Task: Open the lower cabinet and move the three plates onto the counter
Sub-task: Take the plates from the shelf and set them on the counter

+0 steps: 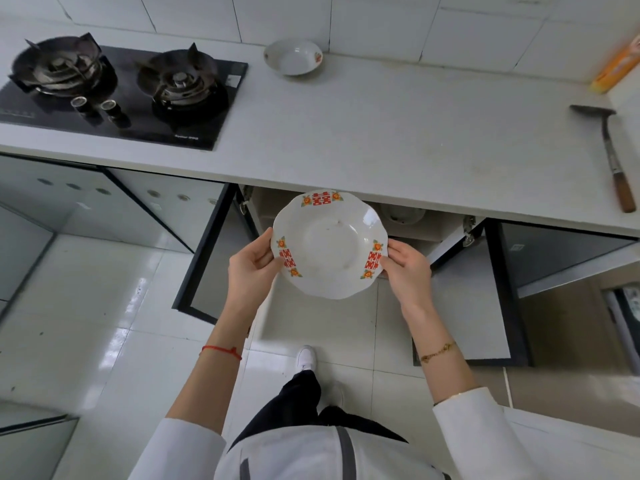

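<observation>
White stone counter [398, 140] spans the view and serves as the landmark. Set into the counter at its left end is a black two-burner hob [117, 91]. Below the counter's front edge, the lower cabinet [408, 223] is shown with both doors swung outward: the left door [207, 258] and the right door [485, 306]. Held in the air just in front of the counter's edge, before the open cabinet, is a white plate [329, 244] with a scalloped rim and red-and-orange motifs. The plate is grasped at its left rim by the left hand [251, 265] and at its right rim by the right hand [410, 268], thumbs lying on the upper face. A second plate [293, 57] of the same pattern is seen on the counter near the back wall. A dish [403, 213] is partly visible inside the cabinet, under the counter; its kind cannot be told. A spatula [613, 157] with a wooden handle lies on the counter's right end. An orange box [620, 65] leans at the far right corner.
</observation>
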Available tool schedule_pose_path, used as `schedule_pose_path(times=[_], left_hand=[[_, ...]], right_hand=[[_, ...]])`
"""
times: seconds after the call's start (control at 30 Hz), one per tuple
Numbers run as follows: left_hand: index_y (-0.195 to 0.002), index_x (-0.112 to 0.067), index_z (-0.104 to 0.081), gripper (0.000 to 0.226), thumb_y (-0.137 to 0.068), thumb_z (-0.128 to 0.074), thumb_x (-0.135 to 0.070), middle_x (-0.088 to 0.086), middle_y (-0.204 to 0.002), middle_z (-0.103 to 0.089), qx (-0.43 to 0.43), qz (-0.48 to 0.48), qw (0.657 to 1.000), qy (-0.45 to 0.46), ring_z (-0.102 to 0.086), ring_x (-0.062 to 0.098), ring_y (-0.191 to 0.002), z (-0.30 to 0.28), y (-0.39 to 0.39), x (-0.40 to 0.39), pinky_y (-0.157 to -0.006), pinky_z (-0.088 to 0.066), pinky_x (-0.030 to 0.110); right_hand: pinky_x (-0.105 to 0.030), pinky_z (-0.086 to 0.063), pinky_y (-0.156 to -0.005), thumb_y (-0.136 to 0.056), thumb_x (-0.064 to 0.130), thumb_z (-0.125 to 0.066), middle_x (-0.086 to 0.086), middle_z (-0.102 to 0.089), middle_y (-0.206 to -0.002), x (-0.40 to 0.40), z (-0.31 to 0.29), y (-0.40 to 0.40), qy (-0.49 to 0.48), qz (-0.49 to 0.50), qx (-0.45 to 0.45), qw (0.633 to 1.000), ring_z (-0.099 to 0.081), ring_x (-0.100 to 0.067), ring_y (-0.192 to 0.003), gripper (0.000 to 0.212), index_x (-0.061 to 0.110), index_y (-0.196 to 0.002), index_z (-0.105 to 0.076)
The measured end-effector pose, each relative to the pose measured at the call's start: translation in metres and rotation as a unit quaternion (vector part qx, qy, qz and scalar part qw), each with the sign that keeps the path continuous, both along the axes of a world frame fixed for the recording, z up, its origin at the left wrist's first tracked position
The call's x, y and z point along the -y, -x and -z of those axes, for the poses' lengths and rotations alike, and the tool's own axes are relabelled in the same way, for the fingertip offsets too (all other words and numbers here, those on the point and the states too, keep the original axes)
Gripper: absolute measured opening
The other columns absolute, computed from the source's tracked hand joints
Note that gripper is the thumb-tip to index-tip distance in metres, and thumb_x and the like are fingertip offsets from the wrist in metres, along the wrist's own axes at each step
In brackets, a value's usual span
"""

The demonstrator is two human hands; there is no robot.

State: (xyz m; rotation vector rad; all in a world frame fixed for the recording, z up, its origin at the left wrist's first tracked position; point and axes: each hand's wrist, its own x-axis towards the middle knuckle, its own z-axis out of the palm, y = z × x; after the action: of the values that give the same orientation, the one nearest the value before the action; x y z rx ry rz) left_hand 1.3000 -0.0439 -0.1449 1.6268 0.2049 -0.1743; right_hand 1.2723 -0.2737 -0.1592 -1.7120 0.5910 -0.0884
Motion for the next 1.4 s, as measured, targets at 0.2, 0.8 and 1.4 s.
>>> schedule_pose_path(times=[0.2, 0.8, 1.4], left_hand=[[-0.131, -0.011, -0.056, 0.056, -0.082, -0.059, 0.016, -0.013, -0.104, -0.070, 0.015, 0.017, 1.000, 0.016, -0.068, -0.002, -0.098, -0.007, -0.050, -0.001, -0.074, -0.054, 0.013], [-0.133, -0.008, -0.054, 0.055, -0.082, -0.064, 0.010, 0.000, -0.126, -0.064, 0.011, 0.066, 0.998, 0.000, -0.063, 0.006, -0.110, 0.001, -0.238, 0.066, -0.094, -0.053, 0.025], [-0.133, -0.008, -0.054, 0.057, -0.081, -0.061, 0.013, -0.003, -0.122, -0.064, -0.026, 0.023, 0.999, -0.007, -0.063, 0.010, -0.105, 0.022, -0.492, 0.205, -0.083, -0.054, 0.016]], right_hand=[[-0.039, -0.052, -0.096, -0.081, 0.017, -0.069, 0.017, -0.070, -0.094, -0.002, -0.004, -0.043, 0.024, 0.015, 0.010, 1.000, -0.065, -0.006, -0.100, 0.030, 0.045, -0.086, -0.064], [-0.038, -0.054, -0.093, -0.084, 0.006, -0.062, 0.010, -0.071, -0.098, 0.062, -0.012, -0.201, 0.007, 0.070, 0.012, 0.997, -0.067, -0.005, -0.095, 0.034, 0.020, -0.114, -0.067], [-0.037, -0.056, -0.090, -0.081, 0.004, -0.060, 0.004, -0.073, -0.099, 0.203, 0.008, -0.485, 0.042, 0.036, -0.031, 0.998, -0.068, -0.013, -0.096, 0.032, 0.015, -0.111, -0.068]])
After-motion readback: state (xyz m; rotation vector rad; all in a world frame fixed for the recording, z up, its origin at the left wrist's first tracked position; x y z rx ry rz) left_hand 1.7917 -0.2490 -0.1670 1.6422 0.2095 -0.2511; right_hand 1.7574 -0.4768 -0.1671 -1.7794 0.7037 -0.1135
